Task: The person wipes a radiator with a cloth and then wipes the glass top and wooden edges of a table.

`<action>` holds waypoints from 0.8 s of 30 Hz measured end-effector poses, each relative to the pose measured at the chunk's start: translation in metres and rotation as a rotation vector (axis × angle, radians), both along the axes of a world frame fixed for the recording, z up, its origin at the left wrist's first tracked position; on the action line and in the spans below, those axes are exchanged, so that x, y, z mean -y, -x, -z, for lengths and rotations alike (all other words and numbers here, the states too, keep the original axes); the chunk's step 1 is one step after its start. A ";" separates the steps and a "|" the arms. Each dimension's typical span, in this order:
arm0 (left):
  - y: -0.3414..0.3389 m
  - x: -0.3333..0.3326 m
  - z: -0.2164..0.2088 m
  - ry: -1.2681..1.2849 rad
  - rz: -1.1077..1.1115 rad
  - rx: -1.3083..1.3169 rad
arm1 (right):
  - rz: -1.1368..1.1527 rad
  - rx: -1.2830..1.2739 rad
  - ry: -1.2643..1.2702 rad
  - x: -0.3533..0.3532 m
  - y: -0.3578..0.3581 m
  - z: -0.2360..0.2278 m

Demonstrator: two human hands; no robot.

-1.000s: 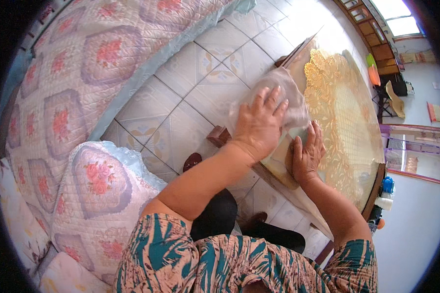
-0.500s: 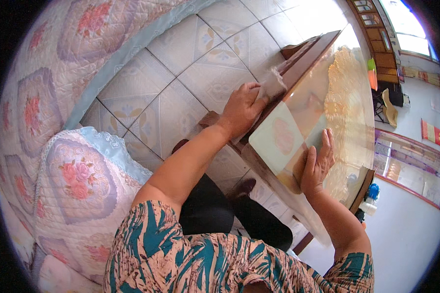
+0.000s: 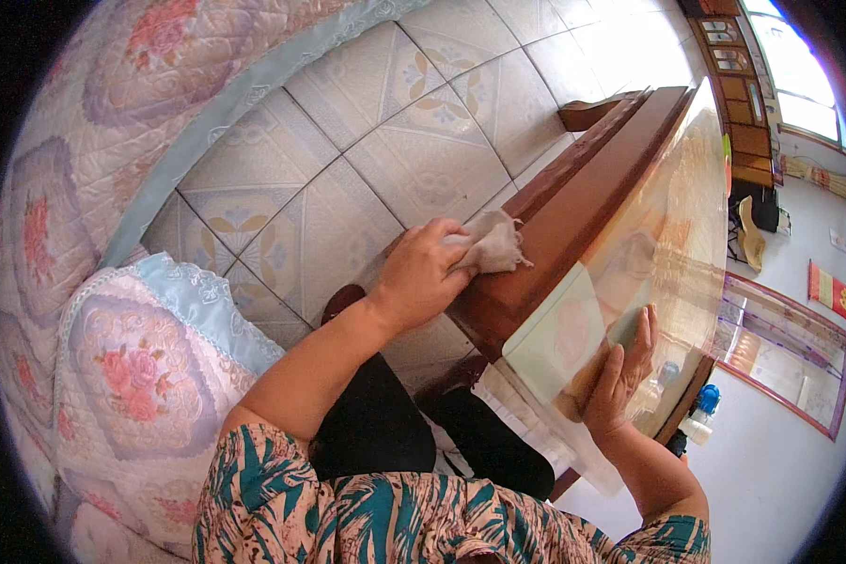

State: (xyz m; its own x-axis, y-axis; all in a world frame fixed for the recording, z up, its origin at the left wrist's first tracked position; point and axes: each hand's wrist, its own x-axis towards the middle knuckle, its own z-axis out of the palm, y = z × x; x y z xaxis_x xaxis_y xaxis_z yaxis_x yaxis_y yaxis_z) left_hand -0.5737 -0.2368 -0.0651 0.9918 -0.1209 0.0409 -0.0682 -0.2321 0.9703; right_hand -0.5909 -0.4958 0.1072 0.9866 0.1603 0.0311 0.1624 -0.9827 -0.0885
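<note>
A pale, frayed rag (image 3: 494, 242) is bunched in my left hand (image 3: 421, 273), its loose end lying on the reddish-brown wooden side (image 3: 545, 273) of a low table. My fingers are closed round the rag near the table's corner. My right hand (image 3: 625, 371) presses on the tabletop with its fingers stretched out, over a see-through cover (image 3: 545, 404) that hangs past the near edge. Beneath my palm and beside it, pale green and tan patches show through; a light green panel (image 3: 556, 338) lies closest to the wooden edge.
To the left a quilted, flowered bedspread (image 3: 141, 376) with a light blue trim covers a bed or seat. Patterned floor tiles (image 3: 367, 179) run between it and the table. A framed mirror or glass panel (image 3: 785, 352) and a blue-topped bottle (image 3: 708, 399) are at the right.
My left hand and the rag have moved toward me and slightly left along the wooden side. The view has shifted, showing more of the wood. My right hand stays on the tabletop.
</note>
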 end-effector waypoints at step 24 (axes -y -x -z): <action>-0.267 0.131 0.033 -0.230 0.265 0.015 | 0.020 -0.095 -0.024 -0.008 -0.002 -0.008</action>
